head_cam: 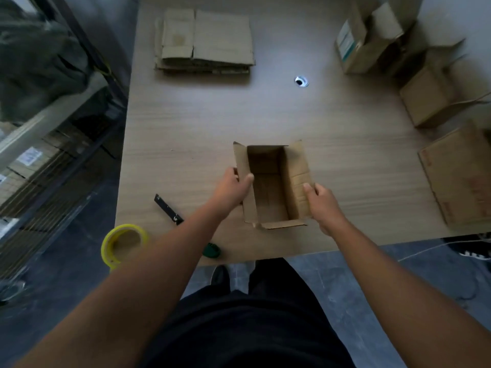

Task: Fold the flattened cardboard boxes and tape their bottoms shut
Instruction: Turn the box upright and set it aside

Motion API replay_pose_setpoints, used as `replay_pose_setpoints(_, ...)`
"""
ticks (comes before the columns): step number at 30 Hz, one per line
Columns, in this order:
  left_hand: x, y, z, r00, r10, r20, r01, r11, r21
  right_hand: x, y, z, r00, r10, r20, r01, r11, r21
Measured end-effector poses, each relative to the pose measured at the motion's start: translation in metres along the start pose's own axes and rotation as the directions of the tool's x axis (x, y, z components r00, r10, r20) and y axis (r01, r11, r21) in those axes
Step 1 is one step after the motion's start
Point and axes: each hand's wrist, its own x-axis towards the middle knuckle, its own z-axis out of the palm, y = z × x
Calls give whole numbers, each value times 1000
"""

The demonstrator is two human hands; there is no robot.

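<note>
A: The wooden table [186, 144] fills most of your view, from the top edge to the lower middle. Down its right side you have three cardboard boxes. A large box [462, 176] at the right edge shows a flat closed face. A flapped box [435, 86] with loose flaps sits above it. A labelled box [366, 41] stands in the upper right corner with its flaps up.

B: I cannot tell you what is in those; their insides are blurred or turned away. Left of centre at the top lies your stack of flattened boxes [207, 41], flat on the table.

A: The one you are handling, the open box [268, 192], stands just below the middle of the frame, mouth up and flaps spread. Inside it you can see its own folded cardboard bottom.

B: Your left hand [233, 187] grips its left flap, thumb over the inner face and fingers behind. Your right hand [325, 205] pinches the right flap low down, thumb on the inside and fingers curled outside. Both your forearms reach up from the bottom corners.

A: At lower left, the yellow tape roll [123, 244] lies flat at the table's corner. The black cutter [168, 209] lies just up and right of it, its lower end meeting your left forearm. A small green object [211, 251] shows beside that arm at the table's near edge.
</note>
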Motion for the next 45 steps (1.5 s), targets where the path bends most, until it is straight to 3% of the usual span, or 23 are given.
replay_pose_setpoints(4,-23,-10,14,994,-55,100,63,995,-80,-13,-11,1,999,-6,-32,6,1000,2)
replay_pose_setpoints(9,-26,-8,23,1000,1,17,0,998,-70,-38,-17,-20,994,-100,-36,96,992,-86)
replay_pose_setpoints(15,-3,40,43,996,81,37,-80,996,-25,-36,-10,-80,952,-273,-138,222,926,-306)
replay_pose_setpoints(21,55,120,100,993,110,47,-109,994,-24,16,-17,-173,925,-311,-219,195,882,-428)
replay_pose_setpoints(28,162,214,213,996,35,78,-28,996,-84,136,-13,-270,898,-376,-230,204,816,-541)
replay_pose_setpoints(38,284,303,352,999,-10,47,14,997,-82,297,-11,-354,914,-396,-87,261,738,-622)
replay_pose_setpoints(42,279,317,352,999,-26,44,28,999,-45,309,-29,-356,910,-414,-19,317,725,-611)
replay_pose_setpoints(45,271,317,315,997,78,-11,-76,989,131,311,-56,-342,907,-420,37,354,709,-610)
